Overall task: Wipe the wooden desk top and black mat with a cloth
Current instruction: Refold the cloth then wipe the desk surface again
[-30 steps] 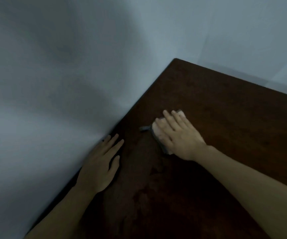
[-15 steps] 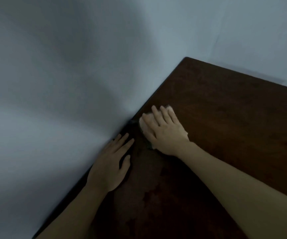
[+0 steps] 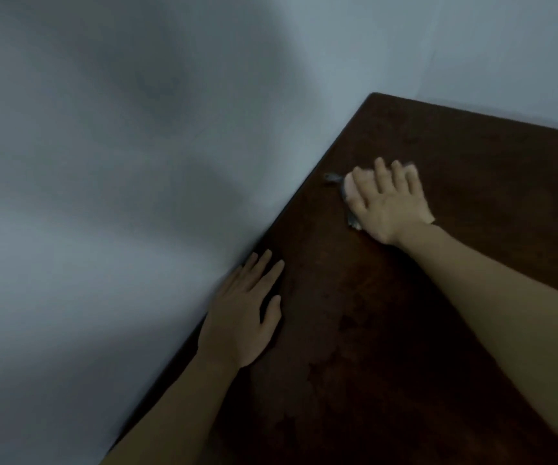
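Cloth (image 3: pixel 347 186) lies on the wooden desk top (image 3: pixel 472 203) near its wall-side edge, pinned under the right hand (image 3: pixel 390 204), fingers straight, to wipe; left hand (image 3: pixel 242 317) rests flat, likely bracing.

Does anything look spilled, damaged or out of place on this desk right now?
Nothing stands out. The right hand presses a cloth flat on the wooden desk top, and the left hand rests flat near the wall-side edge. Darker blotches mark the wood; whether they are damp streaks or grain is unclear.
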Demonstrator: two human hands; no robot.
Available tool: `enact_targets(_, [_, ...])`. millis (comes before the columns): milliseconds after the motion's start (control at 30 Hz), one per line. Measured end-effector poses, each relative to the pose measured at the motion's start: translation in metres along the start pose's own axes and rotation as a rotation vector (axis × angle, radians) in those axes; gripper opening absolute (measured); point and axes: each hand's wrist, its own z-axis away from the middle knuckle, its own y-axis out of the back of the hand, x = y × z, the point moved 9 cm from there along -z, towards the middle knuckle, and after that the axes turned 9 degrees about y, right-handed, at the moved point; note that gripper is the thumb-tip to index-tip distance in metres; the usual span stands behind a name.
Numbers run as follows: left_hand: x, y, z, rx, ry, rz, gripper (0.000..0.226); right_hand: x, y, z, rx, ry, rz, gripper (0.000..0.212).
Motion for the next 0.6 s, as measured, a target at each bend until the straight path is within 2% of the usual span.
enact_targets(167, [-0.001,-0.001,-0.001,-0.007,-0.007,-0.005,0.054,-0.068,-0.012,0.057,-0.013,0.249,0.026,0.07])
enact_targets(267, [0.001,0.0,0.0,-0.016,-0.009,0.006,0.054,-0.046,-0.016,0.087,-0.031,0.323,0.02,0.07])
enact_targets(333, [0.001,0.001,0.0,-0.011,-0.006,0.014,0.054,0.006,-0.01,0.084,0.001,0.18,0.052,0.081])
enact_targets(400, [0.002,0.001,-0.001,-0.013,0.0,0.021,0.053,0.072,-0.001,0.076,0.025,-0.059,0.029,0.094])
enact_targets(467, [0.002,0.0,-0.001,-0.019,-0.005,0.018,0.054,0.111,-0.001,0.071,-0.026,-0.258,-0.031,0.077])
enact_targets(533, [0.003,-0.001,-0.001,-0.028,-0.01,0.024,0.056,0.113,-0.002,0.062,-0.027,-0.352,-0.081,0.067])
enact_targets(600, [0.004,-0.001,-0.001,-0.026,-0.021,0.037,0.056,0.083,-0.002,0.053,-0.007,-0.348,-0.074,0.066])
